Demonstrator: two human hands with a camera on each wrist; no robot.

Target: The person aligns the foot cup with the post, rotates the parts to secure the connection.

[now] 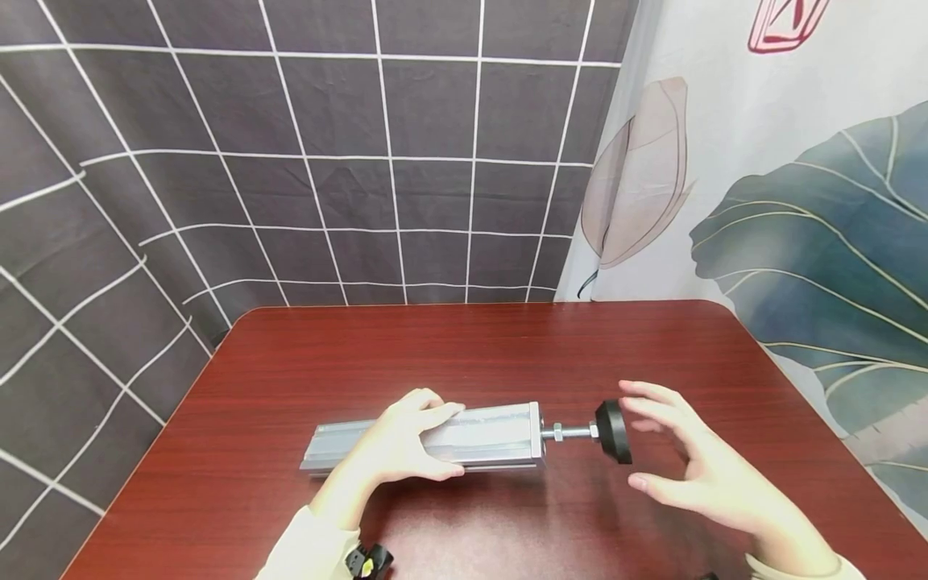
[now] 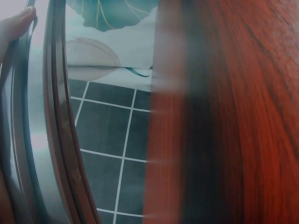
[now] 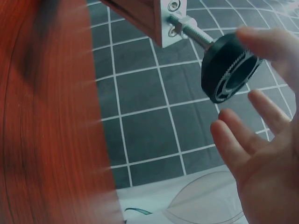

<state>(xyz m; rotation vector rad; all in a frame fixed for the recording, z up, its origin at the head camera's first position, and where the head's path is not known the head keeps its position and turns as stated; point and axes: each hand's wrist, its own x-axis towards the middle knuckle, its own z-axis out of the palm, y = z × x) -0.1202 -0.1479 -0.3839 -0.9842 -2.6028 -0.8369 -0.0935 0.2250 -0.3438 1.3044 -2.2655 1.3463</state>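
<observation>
A silver aluminium profile lies lengthwise across the view, held above the table. My left hand grips it around its middle, thumb on the near side and fingers over the top. In the left wrist view the grooved side of the profile fills the left edge. From the plate at its right end a threaded rod with hex nuts sticks out, ending in a round black levelling foot. Just right of that foot is my right hand, fingers spread and holding nothing. The right wrist view shows the foot's ribbed underside facing the palm.
The red-brown wooden table spreads beneath both hands. Behind it hangs a dark grey curtain with a white grid. A white leaf-patterned curtain hangs at the right.
</observation>
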